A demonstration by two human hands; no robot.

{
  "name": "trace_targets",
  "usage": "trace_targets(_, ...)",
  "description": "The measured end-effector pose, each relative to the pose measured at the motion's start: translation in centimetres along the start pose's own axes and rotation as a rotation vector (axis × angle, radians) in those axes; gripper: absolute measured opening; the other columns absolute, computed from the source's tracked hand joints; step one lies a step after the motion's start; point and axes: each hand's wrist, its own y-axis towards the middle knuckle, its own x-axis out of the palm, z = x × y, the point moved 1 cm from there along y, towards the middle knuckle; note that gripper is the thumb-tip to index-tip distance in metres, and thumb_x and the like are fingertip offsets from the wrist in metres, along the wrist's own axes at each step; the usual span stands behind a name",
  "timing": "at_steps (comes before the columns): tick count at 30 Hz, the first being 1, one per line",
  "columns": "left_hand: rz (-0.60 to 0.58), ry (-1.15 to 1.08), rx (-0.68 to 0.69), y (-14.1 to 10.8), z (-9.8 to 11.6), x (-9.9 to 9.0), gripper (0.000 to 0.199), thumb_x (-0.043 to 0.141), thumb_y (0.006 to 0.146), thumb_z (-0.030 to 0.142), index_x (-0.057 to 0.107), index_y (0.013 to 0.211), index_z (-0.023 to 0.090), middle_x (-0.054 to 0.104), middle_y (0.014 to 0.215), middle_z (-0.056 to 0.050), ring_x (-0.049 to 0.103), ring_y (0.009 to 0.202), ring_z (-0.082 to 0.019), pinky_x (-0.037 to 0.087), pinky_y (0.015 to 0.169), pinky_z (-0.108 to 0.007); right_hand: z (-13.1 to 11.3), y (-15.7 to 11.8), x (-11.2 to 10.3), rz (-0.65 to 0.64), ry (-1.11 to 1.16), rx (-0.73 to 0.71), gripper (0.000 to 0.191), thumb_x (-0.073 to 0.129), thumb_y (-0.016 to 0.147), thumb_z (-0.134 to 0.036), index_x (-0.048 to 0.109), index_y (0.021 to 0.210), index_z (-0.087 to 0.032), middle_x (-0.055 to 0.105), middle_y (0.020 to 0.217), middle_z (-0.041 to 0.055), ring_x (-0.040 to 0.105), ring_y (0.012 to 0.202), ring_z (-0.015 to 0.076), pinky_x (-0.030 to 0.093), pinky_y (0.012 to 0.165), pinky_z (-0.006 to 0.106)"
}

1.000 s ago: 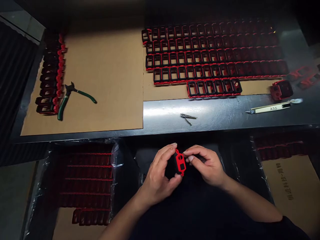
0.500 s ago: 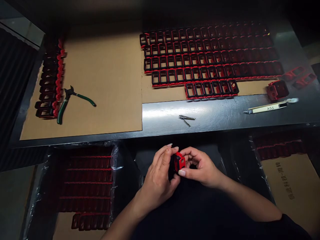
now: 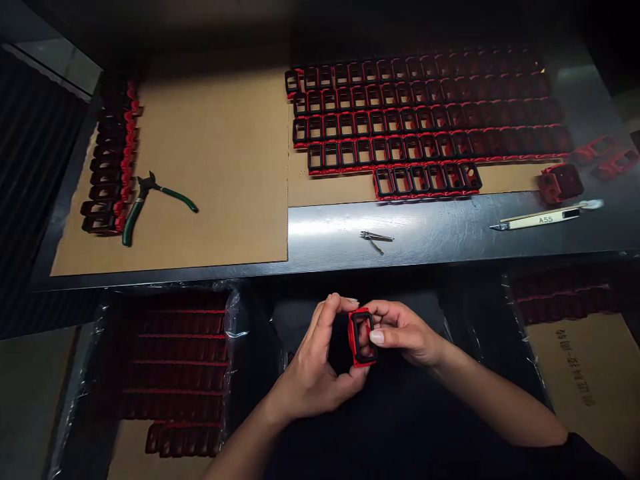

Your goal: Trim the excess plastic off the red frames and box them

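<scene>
Between my two hands, in front of the bench edge, is a red-and-black rectangular plastic frame (image 3: 355, 339), its open black-rimmed side facing up toward me. My left hand (image 3: 320, 357) grips it from the left, with fingers at its upper end and the thumb near its lower end. My right hand (image 3: 403, 333) pinches its right side, the thumb lying on the black rim and the other fingers behind, partly seen through the opening.
Rows of like frames (image 3: 346, 155) stand on cardboard on the bench, with a column of them (image 3: 106, 193) at far left. Green-handled pliers (image 3: 145, 200), small nippers (image 3: 376, 237) and a utility knife (image 3: 540, 219) lie there. Plastic-lined boxes below hold stacked frames (image 3: 180, 360) and a cardboard sheet (image 3: 583, 373).
The frame has been turned in my hands, so its black-rimmed opening now shows instead of its red end. My right thumb has moved onto the rim. The view has shifted slightly.
</scene>
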Motion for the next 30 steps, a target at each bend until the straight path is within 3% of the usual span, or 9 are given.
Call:
trace_targets(4, 0.003, -0.019, -0.008, -0.09, -0.21, 0.11, 0.099, 0.064, 0.086, 0.013, 0.0, 0.16, 0.026, 0.047, 0.138, -0.016, 0.05, 0.131, -0.028, 0.049, 0.109, -0.051, 0.01, 0.17, 0.1, 0.009, 0.016, -0.017, 0.032, 0.085, 0.077, -0.036, 0.071, 0.097, -0.014, 0.07, 0.079, 0.0011, 0.068, 0.067, 0.011, 0.055, 0.064, 0.022)
trace_targets(12, 0.016, 0.191, 0.106, 0.36, -0.34, 0.34, 0.101, 0.061, 0.084, 0.006, -0.003, 0.16, 0.02, 0.051, 0.133, -0.02, 0.048, 0.132, -0.032, 0.049, 0.106, -0.059, 0.04, 0.24, -0.21, 0.065, -0.036, -0.044, 0.032, 0.085, 0.075, -0.031, 0.072, 0.099, -0.015, 0.069, 0.084, 0.0017, 0.068, 0.068, 0.0124, 0.056, 0.064, 0.025)
trace_targets(19, 0.059, 0.251, 0.186, 0.67, -0.6, 0.64, 0.105, 0.063, 0.084, 0.006, -0.008, 0.159, 0.017, 0.055, 0.13, -0.021, 0.052, 0.13, -0.032, 0.053, 0.102, -0.057, 0.06, 0.25, -0.41, 0.079, -0.091, -0.044, 0.039, 0.083, 0.075, -0.03, 0.074, 0.112, -0.019, 0.069, 0.084, 0.002, 0.067, 0.069, 0.0129, 0.056, 0.065, 0.025)
trace_targets(24, 0.092, 0.277, 0.049, 0.66, -0.68, 0.77, 0.107, 0.069, 0.083, 0.018, -0.005, 0.16, 0.018, 0.059, 0.129, -0.019, 0.061, 0.119, -0.03, 0.056, 0.098, -0.052, -0.22, 0.58, -0.15, 0.102, -0.107, -0.065, 0.032, 0.081, 0.079, -0.035, 0.075, 0.105, -0.018, 0.067, 0.082, 0.0009, 0.061, 0.062, 0.0094, 0.051, 0.056, 0.021)
trace_targets(30, 0.097, 0.375, -0.042, 0.68, -0.78, 0.64, 0.103, 0.067, 0.082, 0.018, 0.0, 0.16, 0.017, 0.059, 0.132, -0.019, 0.06, 0.121, -0.031, 0.056, 0.099, -0.053, -0.48, 0.95, 0.46, 0.177, -0.212, -0.025, 0.043, 0.083, 0.078, -0.04, 0.071, 0.112, -0.018, 0.066, 0.079, -0.0009, 0.06, 0.064, 0.0094, 0.048, 0.057, 0.02)
